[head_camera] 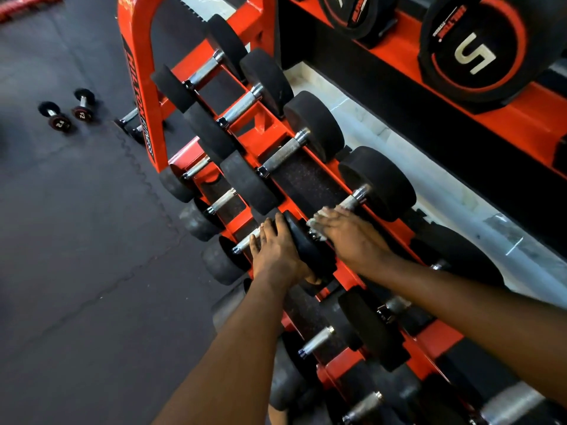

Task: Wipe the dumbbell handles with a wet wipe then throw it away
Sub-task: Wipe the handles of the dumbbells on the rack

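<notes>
White wipe [321, 214] on handle [352, 201] — rt hand [348, 239], lt hand [276, 254] grips weight [303, 242]

even, fairly bright light is falling from overhead, glinting on the knurled chrome dumbbell handles [242, 107]. the wide lens is bending the orange steel rack [135, 26] at the edges, and the lower corners are blurring.
</notes>
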`<state>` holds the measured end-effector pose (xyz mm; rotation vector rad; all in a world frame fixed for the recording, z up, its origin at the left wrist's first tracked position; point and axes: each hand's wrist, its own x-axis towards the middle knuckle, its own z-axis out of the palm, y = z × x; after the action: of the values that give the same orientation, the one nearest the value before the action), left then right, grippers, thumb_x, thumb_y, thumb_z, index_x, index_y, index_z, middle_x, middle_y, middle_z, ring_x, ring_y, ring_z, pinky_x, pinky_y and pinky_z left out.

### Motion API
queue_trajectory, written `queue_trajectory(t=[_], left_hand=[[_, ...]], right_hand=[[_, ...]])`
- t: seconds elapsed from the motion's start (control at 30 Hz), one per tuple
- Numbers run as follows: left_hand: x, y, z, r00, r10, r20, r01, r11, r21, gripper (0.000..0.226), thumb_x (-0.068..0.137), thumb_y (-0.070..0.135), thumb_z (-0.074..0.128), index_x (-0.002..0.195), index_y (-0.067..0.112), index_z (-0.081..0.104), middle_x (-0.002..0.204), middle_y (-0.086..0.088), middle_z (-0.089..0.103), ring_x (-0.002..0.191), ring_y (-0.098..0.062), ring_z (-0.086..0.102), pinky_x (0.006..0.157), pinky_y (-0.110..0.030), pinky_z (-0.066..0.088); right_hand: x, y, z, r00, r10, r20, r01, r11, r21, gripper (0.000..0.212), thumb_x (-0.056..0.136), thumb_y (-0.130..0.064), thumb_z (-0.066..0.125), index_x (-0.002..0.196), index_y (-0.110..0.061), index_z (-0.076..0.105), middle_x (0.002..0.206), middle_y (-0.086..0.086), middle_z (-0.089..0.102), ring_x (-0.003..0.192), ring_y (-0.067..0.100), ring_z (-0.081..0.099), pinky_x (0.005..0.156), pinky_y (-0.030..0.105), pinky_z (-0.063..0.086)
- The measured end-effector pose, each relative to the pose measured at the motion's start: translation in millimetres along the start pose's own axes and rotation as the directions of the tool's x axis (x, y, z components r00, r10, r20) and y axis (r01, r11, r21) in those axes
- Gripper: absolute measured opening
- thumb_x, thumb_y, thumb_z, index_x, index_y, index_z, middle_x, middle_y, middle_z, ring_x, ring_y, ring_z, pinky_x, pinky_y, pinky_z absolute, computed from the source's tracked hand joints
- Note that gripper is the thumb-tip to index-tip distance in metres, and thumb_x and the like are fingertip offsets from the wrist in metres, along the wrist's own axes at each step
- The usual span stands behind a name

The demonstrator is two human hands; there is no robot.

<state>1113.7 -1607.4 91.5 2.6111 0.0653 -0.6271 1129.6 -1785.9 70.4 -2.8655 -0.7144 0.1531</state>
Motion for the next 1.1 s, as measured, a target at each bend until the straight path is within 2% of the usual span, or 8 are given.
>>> queue_trajectory(t=[0.17, 0.33, 0.5, 0.67, 0.8, 0.87, 1.0, 1.1], left_hand=[[0, 1, -2, 1.0, 0.004, 0.008, -0.004, 1.0, 0.016, 0.157, 0.047, 0.043, 0.099, 0.159, 0.017, -0.007, 0.168, -0.011, 0.001, 0.156, -0.026, -0.003, 0.124, -0.049, -0.006], [0, 2, -3, 1.0, -0.006, 0.015, 0.006, 1.0, 0.024, 0.158, 0.046, 0.042, 0.099, 0.159, 0.018, -0.008, 0.168, -0.01, 0.0, 0.156, -0.025, -0.003, 0.126, -0.049, -0.004], [0, 4, -3, 1.0, -0.009, 0.029, 0.009, 1.0, 0.02, 0.157, 0.049, 0.041, 0.099, 0.159, 0.019, -0.01, 0.168, -0.011, -0.003, 0.156, -0.027, -0.004, 0.124, -0.048, -0.007], [-1, 3, -3, 1.0, -0.009, 0.014, 0.009, 1.0, 0.015, 0.157, 0.048, 0.04, 0.1, 0.16, 0.019, -0.009, 0.168, -0.012, 0.0, 0.156, -0.027, -0.002, 0.124, -0.05, -0.005], [0, -1, -2, 1.0, 0.005, 0.006, -0.006, 1.0, 0.014, 0.158, 0.047, 0.043, 0.1, 0.16, 0.018, -0.009, 0.168, -0.011, 0.001, 0.156, -0.027, -0.001, 0.124, -0.051, -0.004], [0, -2, 0, 1.0, 0.006, 0.003, -0.006, 1.0, 0.017, 0.157, 0.048, 0.043, 0.099, 0.159, 0.018, -0.009, 0.168, -0.011, 0.0, 0.156, -0.027, -0.002, 0.123, -0.051, -0.006], [2, 0, -1, 1.0, -0.005, 0.014, 0.005, 1.0, 0.016, 0.157, 0.048, 0.041, 0.1, 0.159, 0.017, -0.008, 0.168, -0.011, -0.002, 0.156, -0.027, -0.004, 0.123, -0.05, -0.007], [1, 0, -2, 1.0, -0.019, 0.016, 0.019, 1.0, 0.012, 0.155, 0.049, 0.04, 0.099, 0.159, 0.017, -0.008, 0.168, -0.011, -0.001, 0.156, -0.028, -0.002, 0.124, -0.049, -0.005]], right_hand=[[20, 12, -15, 0.941, 0.339, -0.001, -0.328, 0.907, -0.264, 0.049, 0.095, -0.009, 0.034, 0.144, -0.011, 0.046, 0.151, 0.009, 0.043, 0.144, 0.022, 0.031, 0.12, 0.034, 0.016], [8, -4, -11, 0.991, -0.013, 0.132, 0.021, 0.998, -0.064, 0.052, 0.09, -0.005, 0.037, 0.14, -0.01, 0.051, 0.146, 0.007, 0.05, 0.138, 0.022, 0.041, 0.118, 0.036, 0.023], [24, 11, -33, 0.928, 0.368, 0.049, -0.335, 0.887, -0.316, 0.021, 0.089, -0.012, 0.059, 0.107, -0.016, 0.07, 0.106, 0.006, 0.068, 0.108, 0.024, 0.06, 0.096, 0.034, 0.05], [46, -24, -41, 0.926, 0.195, 0.324, -0.144, 0.974, -0.174, 0.018, 0.093, -0.018, 0.055, 0.106, -0.011, 0.066, 0.108, 0.014, 0.065, 0.101, 0.033, 0.063, 0.077, 0.037, 0.048], [73, 0, -61, 0.825, 0.346, 0.446, -0.244, 0.932, -0.269, 0.025, 0.088, -0.018, 0.063, 0.112, -0.011, 0.065, 0.111, 0.015, 0.064, 0.097, 0.033, 0.063, 0.069, 0.034, 0.048], [76, 0, -59, 0.817, 0.413, 0.402, -0.286, 0.896, -0.34, 0.026, 0.091, -0.016, 0.058, 0.115, -0.009, 0.065, 0.113, 0.014, 0.065, 0.101, 0.032, 0.063, 0.071, 0.035, 0.046], [47, -28, -34, 0.94, 0.292, 0.178, -0.215, 0.909, -0.356, 0.022, 0.091, -0.013, 0.05, 0.1, -0.017, 0.069, 0.104, 0.005, 0.07, 0.1, 0.026, 0.065, 0.088, 0.037, 0.043], [15, -24, -10, 0.973, 0.223, 0.062, -0.2, 0.944, -0.261, 0.048, 0.093, -0.009, 0.027, 0.129, -0.014, 0.058, 0.134, 0.007, 0.058, 0.13, 0.023, 0.049, 0.113, 0.036, 0.029]])
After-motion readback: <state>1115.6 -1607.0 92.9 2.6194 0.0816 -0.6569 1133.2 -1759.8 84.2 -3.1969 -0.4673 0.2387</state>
